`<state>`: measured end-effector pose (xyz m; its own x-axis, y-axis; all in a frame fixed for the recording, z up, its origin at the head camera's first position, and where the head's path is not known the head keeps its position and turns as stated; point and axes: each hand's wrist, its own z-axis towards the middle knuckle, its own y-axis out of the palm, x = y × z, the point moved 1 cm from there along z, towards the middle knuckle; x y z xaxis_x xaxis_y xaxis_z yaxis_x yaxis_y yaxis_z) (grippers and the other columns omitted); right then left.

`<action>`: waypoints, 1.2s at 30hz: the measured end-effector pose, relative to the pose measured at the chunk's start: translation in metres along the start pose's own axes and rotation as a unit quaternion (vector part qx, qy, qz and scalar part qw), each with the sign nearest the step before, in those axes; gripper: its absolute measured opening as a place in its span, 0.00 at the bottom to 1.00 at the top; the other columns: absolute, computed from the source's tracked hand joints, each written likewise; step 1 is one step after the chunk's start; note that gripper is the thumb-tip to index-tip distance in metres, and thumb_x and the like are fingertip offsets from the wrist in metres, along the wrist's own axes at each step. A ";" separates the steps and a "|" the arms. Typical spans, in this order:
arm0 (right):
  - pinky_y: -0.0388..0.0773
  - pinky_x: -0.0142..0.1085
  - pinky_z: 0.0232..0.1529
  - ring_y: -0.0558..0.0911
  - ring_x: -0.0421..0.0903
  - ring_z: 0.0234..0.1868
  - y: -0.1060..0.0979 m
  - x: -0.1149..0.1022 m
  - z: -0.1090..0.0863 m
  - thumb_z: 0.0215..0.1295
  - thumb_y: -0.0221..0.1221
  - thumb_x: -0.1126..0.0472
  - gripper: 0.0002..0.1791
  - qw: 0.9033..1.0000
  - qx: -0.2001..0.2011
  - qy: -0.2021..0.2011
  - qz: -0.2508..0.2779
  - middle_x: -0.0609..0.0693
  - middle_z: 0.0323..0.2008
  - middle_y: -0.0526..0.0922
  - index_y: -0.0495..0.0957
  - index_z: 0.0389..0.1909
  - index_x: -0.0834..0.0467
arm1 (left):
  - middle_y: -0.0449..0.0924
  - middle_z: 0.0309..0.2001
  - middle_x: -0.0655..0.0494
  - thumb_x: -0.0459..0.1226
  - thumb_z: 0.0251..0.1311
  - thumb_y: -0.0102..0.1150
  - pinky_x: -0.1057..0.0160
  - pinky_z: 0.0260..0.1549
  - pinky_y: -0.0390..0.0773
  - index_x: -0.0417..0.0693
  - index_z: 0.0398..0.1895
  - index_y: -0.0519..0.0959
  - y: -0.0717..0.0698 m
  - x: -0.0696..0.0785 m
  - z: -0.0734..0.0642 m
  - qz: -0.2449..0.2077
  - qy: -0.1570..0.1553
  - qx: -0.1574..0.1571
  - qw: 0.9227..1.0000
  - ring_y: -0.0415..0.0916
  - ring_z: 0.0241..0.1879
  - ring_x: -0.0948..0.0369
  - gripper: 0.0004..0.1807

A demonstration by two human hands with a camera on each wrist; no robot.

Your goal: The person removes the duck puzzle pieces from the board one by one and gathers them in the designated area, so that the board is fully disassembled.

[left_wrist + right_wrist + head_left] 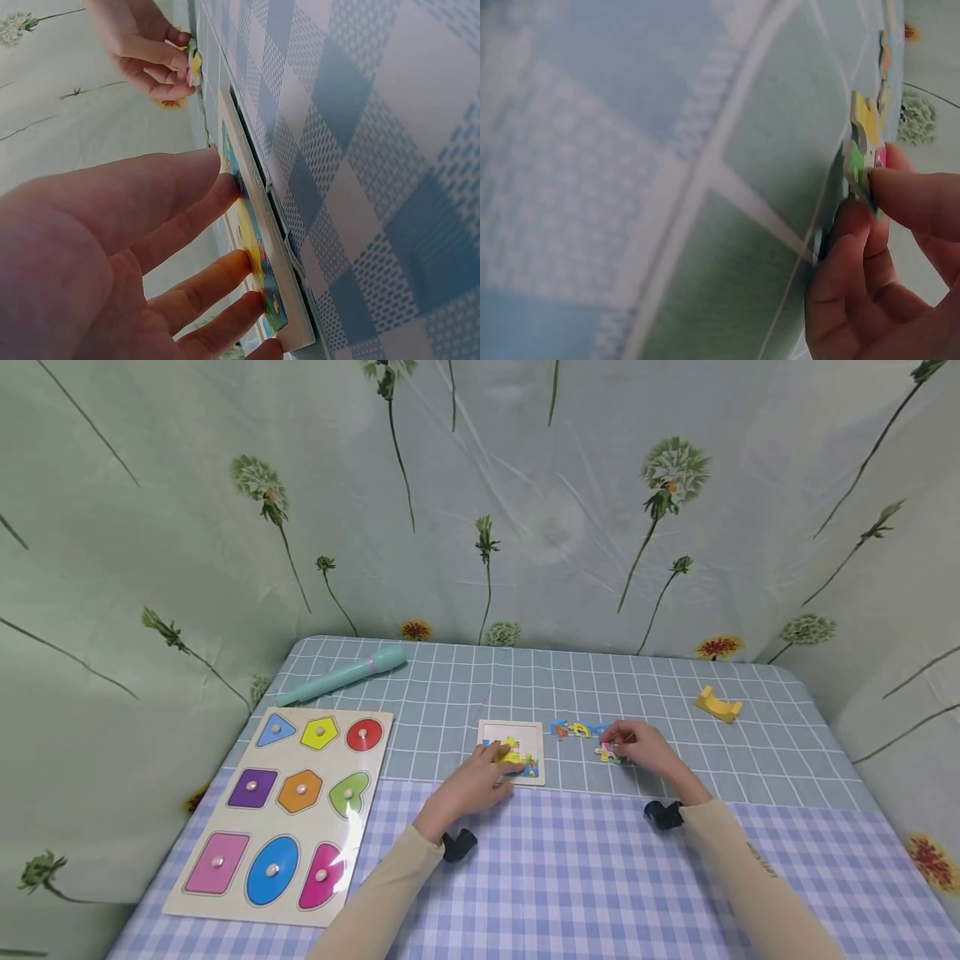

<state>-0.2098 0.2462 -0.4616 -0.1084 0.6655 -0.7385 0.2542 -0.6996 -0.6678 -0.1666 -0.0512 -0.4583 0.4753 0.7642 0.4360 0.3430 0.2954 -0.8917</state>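
Observation:
A small square wooden jigsaw tray (511, 724) lies at mid-table, with yellow and blue puzzle pieces (511, 752) filling part of it. My left hand (472, 783) reaches over its left side, and in the left wrist view the extended fingertips rest on the pieces near the tray's rim (259, 176). To the right, my right hand (643, 747) pinches a jigsaw piece (860, 159) between thumb and fingers, close over the table; it shows green, yellow and pink. Just behind that hand, several loose jigsaw pieces (577, 729) lie in a row, partly hidden by its fingers.
On the left lies a large board (300, 758) of knobbed coloured shapes. Behind it is a teal tube-like object (341, 679). A yellow arched block (718, 704) sits at the far right. A floral curtain (555, 527) hangs behind the checked tablecloth (570, 877).

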 end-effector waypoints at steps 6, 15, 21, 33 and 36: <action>0.69 0.39 0.31 0.72 0.46 0.29 0.003 -0.004 -0.001 0.54 0.58 0.75 0.07 0.996 0.024 -0.042 -0.073 0.50 0.25 0.75 0.79 0.32 0.63 | 0.61 0.67 0.44 0.41 0.68 0.52 0.48 0.63 0.59 0.52 0.62 0.75 -0.001 -0.001 0.000 0.015 0.005 0.001 1.000 0.55 0.67 0.45 0.20; 0.71 0.40 0.33 0.73 0.48 0.31 0.007 -0.001 0.002 0.52 0.59 0.79 0.10 0.992 0.024 -0.057 -0.108 0.51 0.28 0.75 0.79 0.30 0.61 | 0.61 0.67 0.45 0.41 0.69 0.51 0.47 0.61 0.61 0.55 0.63 0.74 0.000 -0.004 0.000 0.026 0.010 0.006 1.000 0.56 0.64 0.46 0.20; 0.74 0.41 0.34 0.76 0.48 0.30 0.014 -0.022 0.005 0.54 0.57 0.76 0.07 0.995 0.042 -0.082 -0.043 0.54 0.27 0.76 0.78 0.33 0.66 | 0.59 0.68 0.44 0.41 0.70 0.50 0.50 0.60 0.63 0.56 0.64 0.73 -0.001 -0.009 -0.002 0.035 0.031 0.006 0.999 0.57 0.64 0.46 0.20; 0.75 0.40 0.41 0.77 0.48 0.38 0.070 -0.078 0.027 0.60 0.55 0.74 0.12 0.994 -0.047 -0.092 0.032 0.55 0.40 0.80 0.78 0.45 0.67 | 0.60 0.67 0.40 0.40 0.68 0.54 0.49 0.63 0.61 0.50 0.61 0.76 -0.002 -0.020 -0.011 0.017 0.040 0.026 0.999 0.55 0.67 0.46 0.20; 0.75 0.39 0.41 0.77 0.47 0.37 0.081 -0.084 0.033 0.57 0.55 0.75 0.14 0.994 -0.056 -0.088 0.021 0.55 0.41 0.80 0.78 0.46 0.67 | 0.60 0.67 0.40 0.40 0.67 0.55 0.48 0.62 0.61 0.50 0.62 0.76 -0.002 -0.022 -0.012 0.015 0.047 0.028 0.998 0.56 0.67 0.46 0.20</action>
<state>-0.2122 0.1248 -0.4565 -0.2596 0.5731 -0.7773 0.3669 -0.6860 -0.6283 -0.1678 -0.0756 -0.4647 0.5599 0.7168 0.4157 0.2829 0.3061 -0.9090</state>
